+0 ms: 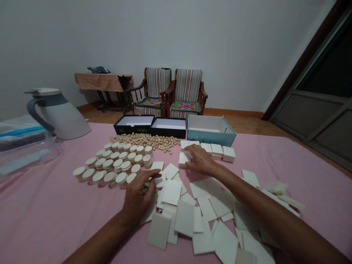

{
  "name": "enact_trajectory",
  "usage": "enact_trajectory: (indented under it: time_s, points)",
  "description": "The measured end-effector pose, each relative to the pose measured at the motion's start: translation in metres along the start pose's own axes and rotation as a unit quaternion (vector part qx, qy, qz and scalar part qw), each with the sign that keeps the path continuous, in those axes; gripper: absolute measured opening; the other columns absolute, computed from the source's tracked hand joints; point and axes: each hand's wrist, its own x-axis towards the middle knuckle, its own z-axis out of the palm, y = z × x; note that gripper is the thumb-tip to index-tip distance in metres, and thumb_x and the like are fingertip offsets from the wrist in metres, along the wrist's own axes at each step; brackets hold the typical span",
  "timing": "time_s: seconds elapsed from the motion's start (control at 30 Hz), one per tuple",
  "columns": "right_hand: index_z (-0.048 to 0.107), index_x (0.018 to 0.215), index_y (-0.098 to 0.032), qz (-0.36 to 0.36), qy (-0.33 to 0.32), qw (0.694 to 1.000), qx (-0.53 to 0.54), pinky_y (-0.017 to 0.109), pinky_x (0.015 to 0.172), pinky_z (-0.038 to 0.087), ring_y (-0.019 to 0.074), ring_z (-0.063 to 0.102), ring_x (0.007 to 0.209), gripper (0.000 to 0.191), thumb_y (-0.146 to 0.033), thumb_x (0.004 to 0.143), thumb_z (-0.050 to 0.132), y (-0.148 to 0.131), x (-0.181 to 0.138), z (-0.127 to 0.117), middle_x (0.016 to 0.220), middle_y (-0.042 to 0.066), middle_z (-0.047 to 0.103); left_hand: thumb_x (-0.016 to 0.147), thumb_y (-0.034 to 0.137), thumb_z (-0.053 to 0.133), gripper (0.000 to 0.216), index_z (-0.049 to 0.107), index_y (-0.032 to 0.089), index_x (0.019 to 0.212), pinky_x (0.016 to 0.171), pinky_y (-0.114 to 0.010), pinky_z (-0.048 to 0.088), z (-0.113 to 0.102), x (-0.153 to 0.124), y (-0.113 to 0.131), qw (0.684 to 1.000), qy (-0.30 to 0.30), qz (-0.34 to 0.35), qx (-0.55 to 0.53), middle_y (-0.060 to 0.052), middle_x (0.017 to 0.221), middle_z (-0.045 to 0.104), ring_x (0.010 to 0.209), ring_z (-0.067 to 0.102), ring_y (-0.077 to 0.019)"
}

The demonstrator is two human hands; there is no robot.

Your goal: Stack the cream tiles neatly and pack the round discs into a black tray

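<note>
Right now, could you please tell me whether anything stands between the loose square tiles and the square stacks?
Partly: the right hand and forearm reach across, fingers at the nearest square stack. Left of that hand, only pink cloth separates that stack from the loose square tiles.

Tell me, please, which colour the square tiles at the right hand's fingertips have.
Plain creamy white; the tiles show best in the head view.
</note>
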Motion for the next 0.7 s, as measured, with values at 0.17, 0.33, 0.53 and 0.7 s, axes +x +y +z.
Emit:
enact_trajectory:
  time_s: [0.17, 0.33, 0.53, 0.7]
  points:
    - [0.061, 0.101, -0.014, -0.024, -0.018, 0.995, 0.095, 0.029, 0.075, 0.04, 0.018, 0.055, 0.086, 0.024, -0.022, 0.079, 0.056, -0.016, -0.026, -0.005, 0.095, 0.008, 0.062, 0.083, 0.012, 0.046, 0.025, 0.062, 0.017, 0.102, 0.067, -0.025, 0.055, 0.0, 0.001, 0.004, 1.0, 0.005, -0.009, -0.007, -0.006, 0.091, 0.071, 0.083, 0.068, -0.017]
    - [0.06, 0.101, -0.016, -0.043, -0.065, 0.984, 0.157, 0.027, 0.068, 0.04, 0.0166, 0.055, 0.078, 0.031, -0.031, 0.074, 0.064, -0.044, -0.055, 0.005, 0.088, 0.005, 0.063, 0.082, 0.01, 0.049, 0.023, 0.062, 0.017, 0.098, 0.067, -0.026, 0.052, 0.001, 0.002, 0.01, 1.0, -0.003, 0.031, -0.005, -0.004, 0.083, 0.07, 0.076, 0.066, -0.0156]
    - [0.06, 0.089, -0.017, 0.012, -0.073, 0.975, 0.211, 0.025, 0.063, 0.039, 0.0155, 0.055, 0.073, 0.027, -0.031, 0.068, 0.07, -0.055, -0.059, 0.016, 0.081, 0.002, 0.063, 0.084, 0.009, 0.049, 0.02, 0.062, 0.017, 0.098, 0.064, -0.025, 0.048, 0.004, -0.001, 0.009, 0.995, -0.047, 0.084, -0.031, -0.004, 0.081, 0.066, 0.073, 0.061, -0.014]
    - [0.058, 0.083, -0.017, 0.061, -0.078, 0.957, 0.272, 0.022, 0.055, 0.036, 0.0115, 0.051, 0.063, 0.023, -0.02, 0.064, 0.07, -0.055, -0.059, 0.011, 0.069, -0.002, 0.058, 0.085, 0.008, 0.049, 0.022, 0.061, 0.017, 0.1, 0.065, -0.024, 0.048, 0.004, -0.002, 0.007, 0.995, -0.051, 0.081, -0.04, -0.004, 0.083, 0.066, 0.074, 0.061, -0.0135]
